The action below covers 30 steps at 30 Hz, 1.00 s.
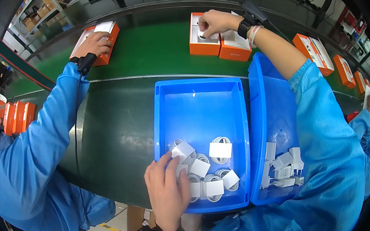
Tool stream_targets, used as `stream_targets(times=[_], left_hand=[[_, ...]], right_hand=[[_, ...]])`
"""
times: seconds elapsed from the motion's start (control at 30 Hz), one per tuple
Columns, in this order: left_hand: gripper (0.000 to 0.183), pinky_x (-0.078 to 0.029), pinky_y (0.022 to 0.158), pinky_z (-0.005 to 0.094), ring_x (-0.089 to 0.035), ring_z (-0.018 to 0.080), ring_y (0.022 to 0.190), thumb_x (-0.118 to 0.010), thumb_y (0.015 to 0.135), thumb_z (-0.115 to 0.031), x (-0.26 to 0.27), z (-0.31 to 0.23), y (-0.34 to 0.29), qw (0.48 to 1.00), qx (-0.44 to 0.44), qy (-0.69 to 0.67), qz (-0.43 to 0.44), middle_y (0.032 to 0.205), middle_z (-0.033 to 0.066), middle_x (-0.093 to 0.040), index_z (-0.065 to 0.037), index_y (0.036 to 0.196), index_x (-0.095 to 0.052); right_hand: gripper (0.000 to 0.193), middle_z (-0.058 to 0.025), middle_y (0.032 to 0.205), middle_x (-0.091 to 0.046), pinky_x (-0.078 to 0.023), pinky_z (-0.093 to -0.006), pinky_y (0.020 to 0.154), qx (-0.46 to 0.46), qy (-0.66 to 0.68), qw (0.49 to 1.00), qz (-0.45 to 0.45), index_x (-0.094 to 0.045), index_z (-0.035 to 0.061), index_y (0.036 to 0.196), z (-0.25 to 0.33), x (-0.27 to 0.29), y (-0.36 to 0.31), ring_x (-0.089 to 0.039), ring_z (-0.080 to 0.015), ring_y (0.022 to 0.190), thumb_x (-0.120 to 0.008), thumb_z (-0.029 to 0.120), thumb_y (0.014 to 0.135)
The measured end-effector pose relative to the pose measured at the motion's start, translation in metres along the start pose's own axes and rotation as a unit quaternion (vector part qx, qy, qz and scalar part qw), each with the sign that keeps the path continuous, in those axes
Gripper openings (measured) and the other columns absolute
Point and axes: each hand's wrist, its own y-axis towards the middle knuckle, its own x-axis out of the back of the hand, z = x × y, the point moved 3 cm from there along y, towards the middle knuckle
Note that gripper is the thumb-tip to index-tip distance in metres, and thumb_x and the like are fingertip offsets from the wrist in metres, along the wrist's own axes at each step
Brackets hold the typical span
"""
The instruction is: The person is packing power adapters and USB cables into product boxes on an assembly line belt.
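Note:
My left hand (168,191) is at the near left wall of a blue bin (198,109), its thumb and fingers curved round a coiled white charging cable (181,169) with a white paper band. Several more banded cables (220,150) lie in the same bin. At the far side, my right hand (219,22) reaches into an open orange and white box (205,48). Its fingers are pinched together over the white inside, and what they hold is too hidden to name. Another orange box (235,52) stands just right of that one.
A second blue bin (259,121) holds several white power adapters (283,161). On the green conveyor belt (155,44), a co-worker's hand (94,44) rests on an orange box (111,41). More orange boxes (314,54) stand right. A cardboard carton (136,229) is below the table edge.

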Motion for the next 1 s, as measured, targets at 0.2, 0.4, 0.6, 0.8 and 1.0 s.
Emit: stream_targets(times=[0.2,0.4,0.6,0.8,1.0], left_hand=[[0.030,-0.039,0.100,0.0482,-0.052,0.0384,0.112,-0.064,0.085,-0.009,0.000,-0.001,0.001,1.000,-0.004,0.002,0.010,0.124,0.0159,-0.060,-0.002,0.114,-0.063],[0.030,-0.038,0.102,0.0487,-0.052,0.0393,0.113,-0.064,0.084,-0.008,0.000,-0.001,0.002,1.000,-0.001,0.011,0.016,0.124,0.0165,-0.059,-0.002,0.114,-0.062],[0.032,-0.038,0.102,0.0470,-0.053,0.0389,0.114,-0.063,0.084,-0.005,-0.002,-0.003,0.005,1.000,-0.007,0.018,0.020,0.125,0.0166,-0.059,-0.001,0.115,-0.062],[0.028,-0.041,0.100,0.0443,-0.054,0.0363,0.114,-0.061,0.087,-0.005,-0.002,-0.008,0.005,0.999,-0.022,0.033,0.012,0.124,0.0167,-0.061,0.000,0.114,-0.063],[0.026,-0.041,0.100,0.0438,-0.055,0.0362,0.114,-0.061,0.089,-0.005,-0.003,-0.006,0.001,0.999,-0.016,0.039,0.002,0.124,0.0161,-0.061,0.000,0.114,-0.063]], right_hand=[[0.035,-0.0155,0.089,-0.069,-0.053,-0.0357,0.076,-0.030,-0.004,0.999,0.041,-0.069,-0.0026,0.092,0.006,-0.002,-0.004,-0.067,-0.0273,0.083,-0.078,0.025,0.073],[0.032,-0.0145,0.088,-0.069,-0.053,-0.0360,0.077,-0.026,-0.031,0.998,0.057,-0.069,-0.0020,0.093,0.007,-0.005,-0.016,-0.066,-0.0270,0.083,-0.078,0.021,0.073],[0.024,-0.0124,0.084,-0.069,-0.053,-0.0352,0.074,0.004,0.020,0.998,0.067,-0.069,-0.0009,0.091,-0.031,-0.029,-0.012,-0.066,-0.0247,0.079,-0.078,0.016,0.075],[0.028,-0.0141,0.084,-0.074,-0.055,-0.0375,0.069,0.022,-0.088,0.995,-0.042,-0.074,0.0015,0.092,-0.033,-0.026,-0.031,-0.071,-0.0229,0.075,-0.072,0.028,0.081],[0.024,-0.0119,0.078,-0.070,-0.053,-0.0364,0.066,0.104,0.013,0.994,0.018,-0.071,0.0014,0.092,0.038,-0.030,-0.082,-0.067,-0.0238,0.070,-0.068,0.025,0.090]])
